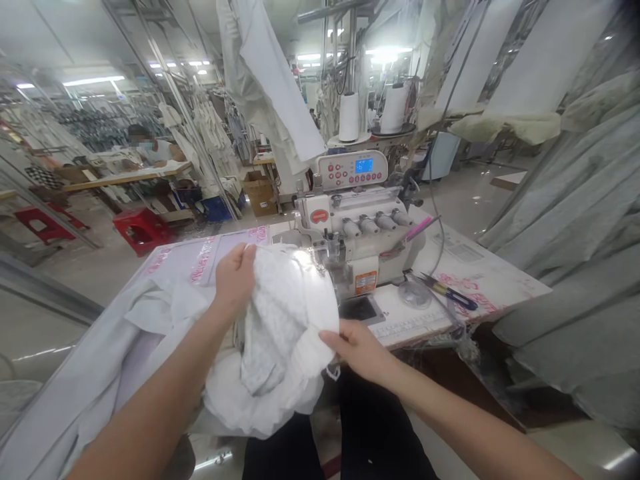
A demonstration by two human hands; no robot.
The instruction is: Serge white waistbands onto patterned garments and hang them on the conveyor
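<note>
A white garment [280, 300] with a gathered, ruffled edge hangs between my two hands in front of the overlock sewing machine [360, 227]. My left hand [236, 280] is closed on its upper left edge. Lower on the right, my right hand [357, 347] pinches the edge between thumb and fingers. The part of the edge between them curves up to the needle area under the machine's lamp; the cloth hides the presser foot. A loose thread end dangles just below my right fingers.
More pale fabric [165, 313] covers the table's left side. Thread snips [450, 291] lie right of the machine, near a clear round dish [416, 293]. Thread cones [350, 117] stand behind. Garments hang at right. Another person [157, 150] sits at a far table; a red stool [143, 229] stands nearer.
</note>
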